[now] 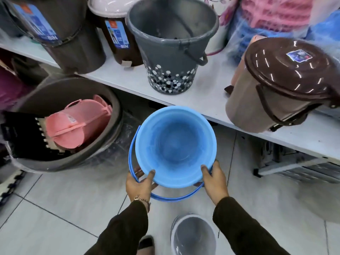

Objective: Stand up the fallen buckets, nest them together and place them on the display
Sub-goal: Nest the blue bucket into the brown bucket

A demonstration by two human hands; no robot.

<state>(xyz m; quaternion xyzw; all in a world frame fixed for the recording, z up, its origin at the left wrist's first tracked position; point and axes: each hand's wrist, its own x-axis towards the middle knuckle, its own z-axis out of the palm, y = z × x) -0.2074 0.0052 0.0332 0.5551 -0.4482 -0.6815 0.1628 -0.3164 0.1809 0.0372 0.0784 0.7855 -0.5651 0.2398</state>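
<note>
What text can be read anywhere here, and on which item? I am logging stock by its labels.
"BIN": blue label on the large brown bin at the far left of the shelf; the print above it is too blurred to read.
"BIN": blue label on the smaller brown bin beside it; the rest is unreadable.
Sticker on the brown lid: too small to read.
Tag on the pink basket: unreadable.

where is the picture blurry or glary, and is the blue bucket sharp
Head view: the blue bucket and both hands, left and right, are fairly sharp; the pink bags at top right are smeared with blur; white glare streaks cross the brown lid; the wide lens bends the white shelf edge, and corners look stretched.
</note>
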